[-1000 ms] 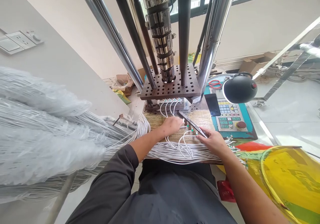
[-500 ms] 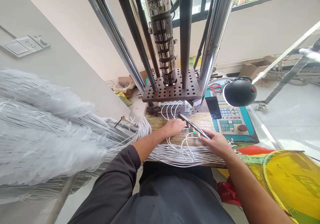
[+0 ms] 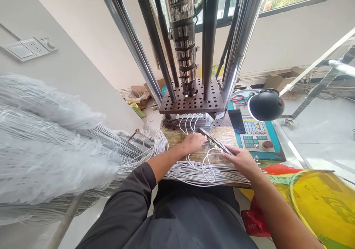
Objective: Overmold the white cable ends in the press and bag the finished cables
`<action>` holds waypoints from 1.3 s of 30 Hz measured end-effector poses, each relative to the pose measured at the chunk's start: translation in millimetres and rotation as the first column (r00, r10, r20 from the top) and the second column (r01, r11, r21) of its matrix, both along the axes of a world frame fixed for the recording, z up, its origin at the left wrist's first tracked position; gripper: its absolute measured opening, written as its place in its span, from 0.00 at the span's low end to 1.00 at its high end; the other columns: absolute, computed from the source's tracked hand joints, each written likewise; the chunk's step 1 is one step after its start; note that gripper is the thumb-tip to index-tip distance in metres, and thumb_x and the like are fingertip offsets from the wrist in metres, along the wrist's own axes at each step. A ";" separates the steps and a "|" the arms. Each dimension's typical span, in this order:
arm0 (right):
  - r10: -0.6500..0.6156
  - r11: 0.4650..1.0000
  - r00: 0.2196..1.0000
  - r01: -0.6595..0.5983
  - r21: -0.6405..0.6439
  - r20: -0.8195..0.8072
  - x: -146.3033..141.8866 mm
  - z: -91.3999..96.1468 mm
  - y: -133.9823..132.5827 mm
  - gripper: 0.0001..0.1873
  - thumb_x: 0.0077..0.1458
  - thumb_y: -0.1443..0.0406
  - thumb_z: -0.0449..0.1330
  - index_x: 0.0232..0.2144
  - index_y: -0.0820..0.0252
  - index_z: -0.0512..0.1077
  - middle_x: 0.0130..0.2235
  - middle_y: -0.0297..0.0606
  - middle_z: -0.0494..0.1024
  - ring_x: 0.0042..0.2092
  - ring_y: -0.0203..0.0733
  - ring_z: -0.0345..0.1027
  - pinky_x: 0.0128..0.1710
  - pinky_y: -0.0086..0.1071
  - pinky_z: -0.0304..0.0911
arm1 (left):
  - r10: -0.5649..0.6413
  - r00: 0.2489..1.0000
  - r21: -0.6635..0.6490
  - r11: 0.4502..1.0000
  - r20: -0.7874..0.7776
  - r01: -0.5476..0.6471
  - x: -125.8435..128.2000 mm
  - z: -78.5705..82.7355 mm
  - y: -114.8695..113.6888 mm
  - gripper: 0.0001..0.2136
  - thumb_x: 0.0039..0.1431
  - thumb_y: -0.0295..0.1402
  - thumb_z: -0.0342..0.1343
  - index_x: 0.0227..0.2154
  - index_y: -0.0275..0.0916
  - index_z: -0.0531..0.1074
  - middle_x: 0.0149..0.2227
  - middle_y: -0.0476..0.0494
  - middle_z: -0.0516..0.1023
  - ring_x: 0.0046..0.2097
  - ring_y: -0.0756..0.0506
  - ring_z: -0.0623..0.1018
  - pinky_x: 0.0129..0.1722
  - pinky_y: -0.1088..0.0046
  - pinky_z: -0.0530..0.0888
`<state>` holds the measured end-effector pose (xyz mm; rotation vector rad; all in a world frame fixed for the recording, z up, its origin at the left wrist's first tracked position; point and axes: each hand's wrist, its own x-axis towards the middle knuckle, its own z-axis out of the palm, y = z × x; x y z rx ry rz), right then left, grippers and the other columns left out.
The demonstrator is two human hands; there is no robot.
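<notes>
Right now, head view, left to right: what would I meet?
Plastic-wrapped bundles of grey-white cables, left hand, slim dark metal bar, right hand, black rounded lamp head, translucent yellow plastic sheeting.

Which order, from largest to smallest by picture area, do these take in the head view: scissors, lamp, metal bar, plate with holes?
1. Plate with holes
2. Lamp
3. Metal bar, long but thin
4. Scissors
</notes>
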<state>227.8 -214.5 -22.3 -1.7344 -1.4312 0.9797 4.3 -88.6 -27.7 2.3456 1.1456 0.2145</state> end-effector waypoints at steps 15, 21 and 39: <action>0.117 0.986 0.911 -0.155 0.065 0.396 51.2 -4.0 15.2 0.28 0.51 0.51 0.63 0.52 0.55 0.78 0.46 0.41 0.83 0.47 0.53 0.76 0.49 0.42 0.70 | 0.112 0.993 0.016 0.993 0.041 -0.113 37.4 12.1 -2.6 0.12 0.59 0.42 0.61 0.28 0.40 0.80 0.37 0.39 0.79 0.43 0.40 0.76 0.48 0.63 0.71; 0.146 0.959 0.817 -0.256 0.123 0.558 55.9 -14.4 11.6 0.25 0.55 0.49 0.59 0.50 0.52 0.79 0.40 0.41 0.75 0.40 0.47 0.71 0.44 0.38 0.68 | 0.551 0.698 -0.041 0.797 0.457 -0.602 -10.0 10.9 -0.3 0.13 0.63 0.40 0.57 0.47 0.42 0.74 0.53 0.37 0.73 0.57 0.40 0.70 0.59 0.61 0.65; 0.179 0.895 0.778 -0.383 0.228 0.603 -11.3 20.3 111.5 0.27 0.62 0.52 0.53 0.58 0.56 0.72 0.57 0.48 0.74 0.55 0.53 0.70 0.57 0.46 0.66 | 0.957 0.136 -0.955 0.231 0.258 0.187 -22.4 -8.6 44.0 0.12 0.67 0.40 0.54 0.36 0.35 0.68 0.32 0.39 0.79 0.32 0.46 0.80 0.32 0.71 0.76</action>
